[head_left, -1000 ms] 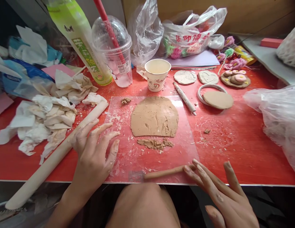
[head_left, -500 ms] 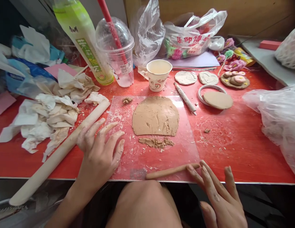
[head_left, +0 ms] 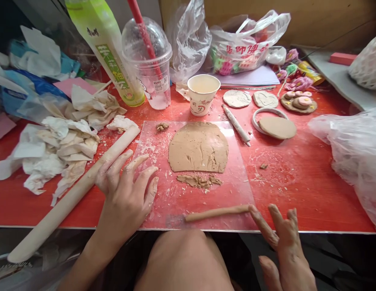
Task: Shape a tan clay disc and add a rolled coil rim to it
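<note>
My right hand [head_left: 282, 238] has its fingers spread. Its index fingertip touches the right end of a thin clay roll [head_left: 216, 212] near the table's front edge. My left hand [head_left: 127, 190] rests with fingers apart on the clear plastic sheet [head_left: 157, 210], close beside a long pale rolling pin [head_left: 75, 192]. On the sheet lies a flat clay slab [head_left: 198, 147] with a straight-cut lower edge and some marks on its surface. Just below the slab is a strip of clay scraps [head_left: 200, 181]. A small clay lump [head_left: 162, 127] sits at the sheet's upper left.
Crumpled tissues [head_left: 62, 149] lie left. Behind stand a drink bottle [head_left: 107, 52], a lidded plastic cup [head_left: 151, 68] and a paper cup [head_left: 203, 97]. A clay-smeared stick [head_left: 235, 124], a ring with a clay disc [head_left: 277, 127] and a plastic bag [head_left: 354, 157] are to the right.
My right hand has shifted slightly right and its fingers have spread, leaving one fingertip at the roll's end. The clay roll's right part has moved up a little. The left hand stays in place.
</note>
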`<state>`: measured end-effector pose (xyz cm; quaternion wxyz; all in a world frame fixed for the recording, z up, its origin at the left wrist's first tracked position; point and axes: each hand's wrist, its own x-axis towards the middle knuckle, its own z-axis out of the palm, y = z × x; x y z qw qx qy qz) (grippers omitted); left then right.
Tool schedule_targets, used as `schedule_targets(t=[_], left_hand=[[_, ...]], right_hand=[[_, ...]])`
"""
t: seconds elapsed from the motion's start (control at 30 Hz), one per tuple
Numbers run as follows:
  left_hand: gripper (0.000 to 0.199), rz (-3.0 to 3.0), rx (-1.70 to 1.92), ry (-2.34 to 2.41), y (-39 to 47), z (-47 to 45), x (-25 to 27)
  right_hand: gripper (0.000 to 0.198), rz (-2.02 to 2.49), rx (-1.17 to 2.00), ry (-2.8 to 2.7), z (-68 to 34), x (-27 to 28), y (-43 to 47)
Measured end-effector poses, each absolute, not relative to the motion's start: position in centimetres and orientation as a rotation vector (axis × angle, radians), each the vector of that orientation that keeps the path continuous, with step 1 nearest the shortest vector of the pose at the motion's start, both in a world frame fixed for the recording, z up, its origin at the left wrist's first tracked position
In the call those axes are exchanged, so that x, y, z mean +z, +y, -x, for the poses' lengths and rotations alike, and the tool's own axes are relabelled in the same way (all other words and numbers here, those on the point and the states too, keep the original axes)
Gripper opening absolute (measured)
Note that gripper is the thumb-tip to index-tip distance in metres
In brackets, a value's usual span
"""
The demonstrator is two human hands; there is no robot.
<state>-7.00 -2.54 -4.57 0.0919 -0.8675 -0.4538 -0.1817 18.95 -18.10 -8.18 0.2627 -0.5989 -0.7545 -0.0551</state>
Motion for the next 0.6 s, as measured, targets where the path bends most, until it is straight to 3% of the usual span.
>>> schedule_targets(t=[0.4,0.6], left_hand=[[0.025,2.535,-0.544,-1.333,-2.5,7.1,-4.7],[0.028,2.547,-0.52,-1.339,-2.4,7.3,-5.0]], right_hand=[[0.065,1.752,-0.253,-2.12,-18.3,-6.5,-14.7],[0.062,1.667,-0.215,-2.191,-18.8,-7.1,-17.3]])
